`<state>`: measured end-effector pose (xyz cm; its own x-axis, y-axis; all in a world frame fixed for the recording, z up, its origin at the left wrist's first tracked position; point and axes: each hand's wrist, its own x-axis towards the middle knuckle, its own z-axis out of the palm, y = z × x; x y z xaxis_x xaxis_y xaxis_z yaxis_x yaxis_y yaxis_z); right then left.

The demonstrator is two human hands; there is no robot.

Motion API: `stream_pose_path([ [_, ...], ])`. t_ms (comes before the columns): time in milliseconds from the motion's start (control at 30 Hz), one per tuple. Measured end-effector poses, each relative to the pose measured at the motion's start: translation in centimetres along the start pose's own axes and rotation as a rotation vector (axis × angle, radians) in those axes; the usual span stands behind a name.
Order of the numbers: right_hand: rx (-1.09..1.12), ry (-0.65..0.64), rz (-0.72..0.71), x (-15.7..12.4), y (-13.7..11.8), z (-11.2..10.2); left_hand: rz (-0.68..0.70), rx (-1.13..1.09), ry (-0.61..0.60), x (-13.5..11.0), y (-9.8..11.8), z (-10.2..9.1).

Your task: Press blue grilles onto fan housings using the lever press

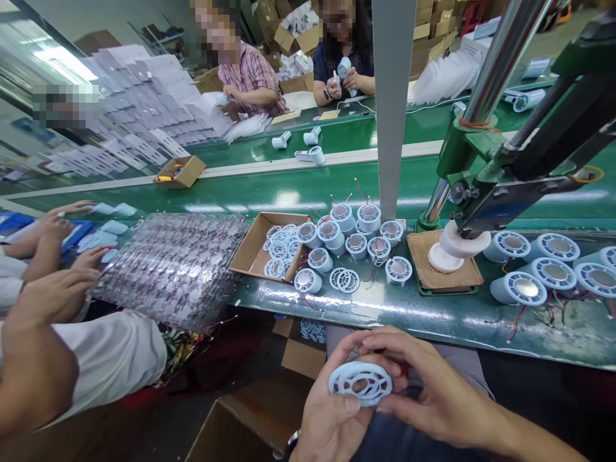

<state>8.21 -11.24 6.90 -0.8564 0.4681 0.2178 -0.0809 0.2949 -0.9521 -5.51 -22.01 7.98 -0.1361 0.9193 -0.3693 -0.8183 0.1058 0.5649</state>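
Observation:
Both my hands hold one pale blue round plastic grille ring (360, 382) low over my lap, in front of the green bench edge (385, 314). My left hand (332, 410) cradles it from below, thumb pressed on its lower rim. My right hand (428, 394) pinches its top and right side with curled fingers. On the bench just beyond lie several pale blue cylindrical motor housings (356, 240) with red wires and a loose grille (344, 280).
An open cardboard box of grilles (276, 250) sits left of the housings. A hand press (486, 186) with a white pad stands on a cardboard sheet (445, 273) at right, more housings (543, 266) beyond it. A co-worker's arm (58, 346) and plastic trays (173, 266) fill the left. Cartons (250, 417) lie below.

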Motion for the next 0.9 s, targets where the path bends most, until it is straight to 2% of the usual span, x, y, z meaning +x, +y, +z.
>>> stream_pose_path([
  [333, 0.072, -0.019, 0.007, 0.1, 0.0, 0.0, 0.043, 0.030, 0.022, -0.3, -0.2, -0.1],
  [600, 0.211, -0.043, 0.113, 0.2, 0.6, -0.1, -0.028, -0.133, -0.006, -0.9, 0.1, 0.3],
  [900, 0.236, -0.061, 0.117, 0.6, 1.4, 0.2, -0.025, -0.129, 0.082, -1.0, -0.2, 0.1],
])
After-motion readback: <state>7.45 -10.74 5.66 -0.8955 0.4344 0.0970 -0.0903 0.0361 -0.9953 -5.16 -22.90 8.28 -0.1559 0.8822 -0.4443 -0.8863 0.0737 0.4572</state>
